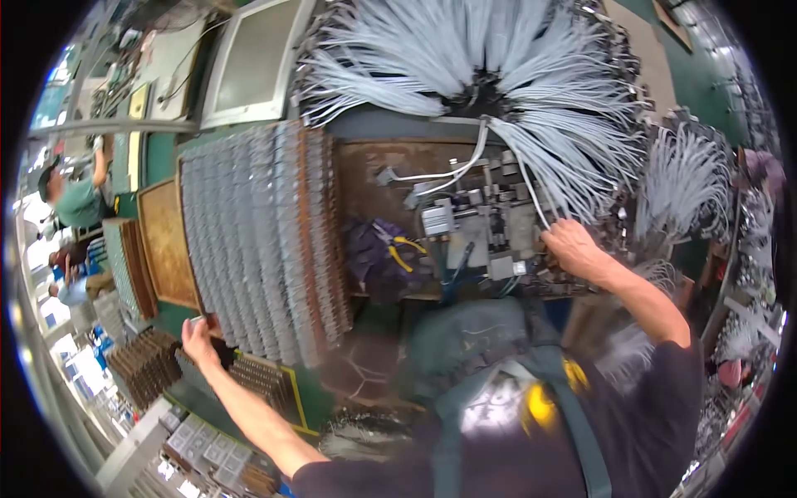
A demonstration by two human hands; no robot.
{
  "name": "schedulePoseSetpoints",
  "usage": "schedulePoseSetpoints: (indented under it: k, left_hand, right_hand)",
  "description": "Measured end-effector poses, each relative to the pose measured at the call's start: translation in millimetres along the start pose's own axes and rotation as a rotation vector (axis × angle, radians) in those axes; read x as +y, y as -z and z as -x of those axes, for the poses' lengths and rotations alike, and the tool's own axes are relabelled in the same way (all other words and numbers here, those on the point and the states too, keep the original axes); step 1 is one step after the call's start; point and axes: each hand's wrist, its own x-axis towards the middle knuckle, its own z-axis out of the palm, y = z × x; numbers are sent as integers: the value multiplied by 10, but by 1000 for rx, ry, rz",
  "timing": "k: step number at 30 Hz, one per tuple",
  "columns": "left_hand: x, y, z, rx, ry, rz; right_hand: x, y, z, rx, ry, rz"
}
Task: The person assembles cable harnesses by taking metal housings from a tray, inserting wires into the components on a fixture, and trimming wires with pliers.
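My right hand (574, 251) is closed at the end of a pale cable (531, 187) that comes down from a large fanned bundle of pale cables (573, 149). My left hand (199, 340) is stretched out to the lower left, beside a tall stack of grey ridged trays (249, 241). Its fingers are curled around something small, and only a greyish tip shows. Between the hands lies a metal fixture (473, 216) with several small blocks. Yellow-handled pliers (403, 253) rest on a dark cloth (365, 266) to its left. Two loose cables (444, 176) with connector ends reach over the bench.
A second cable bundle (685, 178) hangs at the right. A rusty brown board (166, 245) stands left of the trays, with more stacked trays (154, 365) below. A screen-like framed panel (249, 62) is at the upper left. A co-worker (79, 199) in green stands far left.
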Motion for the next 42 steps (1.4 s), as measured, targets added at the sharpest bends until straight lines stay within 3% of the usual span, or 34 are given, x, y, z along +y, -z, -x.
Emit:
schedulePoseSetpoints:
  k: [2,4,6,8,10,12,14,15,16,18,19,22,24,25,27,37,42]
  left_hand:
    - [511,-360,363,17,-144,85]
    - [943,-825,687,-175,-253,208]
    - [1344,-1631,1320,-270,-319,106]
    - [1596,-2625,2297,-448,-439,-12]
    - [1552,-3471,3046,-497,-1009,-432]
    - [1314,-4059,3660,-848,-1005,-355]
    - [780,-4434,4072,-1172,-822,-291]
    - [634,-4519,4256,-1332,-583,-260]
    - [482,-4561,4347,-1402,-553,-295]
    - [264,-4602,4451,-1446,-436,-222]
    - [201,-4579,4468,-1451,-428,-234]
    - [118,-4557,4483,-1437,-424,-181]
    - [100,-4548,4509,-1421,-101,-100]
    - [88,-4546,4518,-1422,-103,-101]
    - [67,-4548,4530,-1402,117,-50]
    - [28,-4547,4440,-1329,170,17]
    - [146,-4512,4418,-1422,100,-140]
  right_hand:
    - [121,-102,83,97,43,-29]
    - [139,184,-118,-211,10,-195]
    - [117,439,-356,-457,-23,-319]
    - [78,516,-522,-556,-56,-244]
    - [98,348,-596,-694,34,112]
    - [51,462,-666,-673,69,70]
    - [-15,615,-689,-476,25,-476]
    - [-79,666,-650,-271,26,-539]
    - [-109,591,-641,-103,5,-580]
    - [-144,539,-665,-2,-18,-612]
    - [-151,519,-659,-77,-48,-822]
    - [-191,401,-684,-142,-34,-898]
    - [-188,320,-701,-137,-28,-875]
    - [-189,281,-706,-123,-15,-897]
    - [-202,260,-713,-109,0,-916]
    - [-270,207,-745,-98,20,-888]
    - [-286,199,-726,-103,32,-894]
